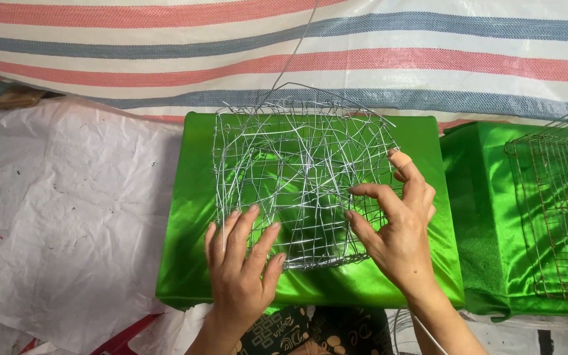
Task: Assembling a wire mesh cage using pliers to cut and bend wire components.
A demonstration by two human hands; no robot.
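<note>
A loosely woven basket of thin silver wire point(300, 174) rests on a box covered in shiny green cloth point(192, 217). My left hand point(241, 263) lies flat with fingers spread on the basket's near left edge, pressing it down. My right hand point(399, 223) is at the basket's right side, thumb and forefinger pinching a wire strand; a plaster wraps one fingertip. A long loose wire rises from the basket's top toward the upper edge of the view.
A second green-covered box point(481, 197) stands to the right with a rusty wire grid point(560, 217) on it. Crumpled white sheeting point(67, 217) covers the floor at left. A red, white and blue striped tarp point(297, 52) lies behind.
</note>
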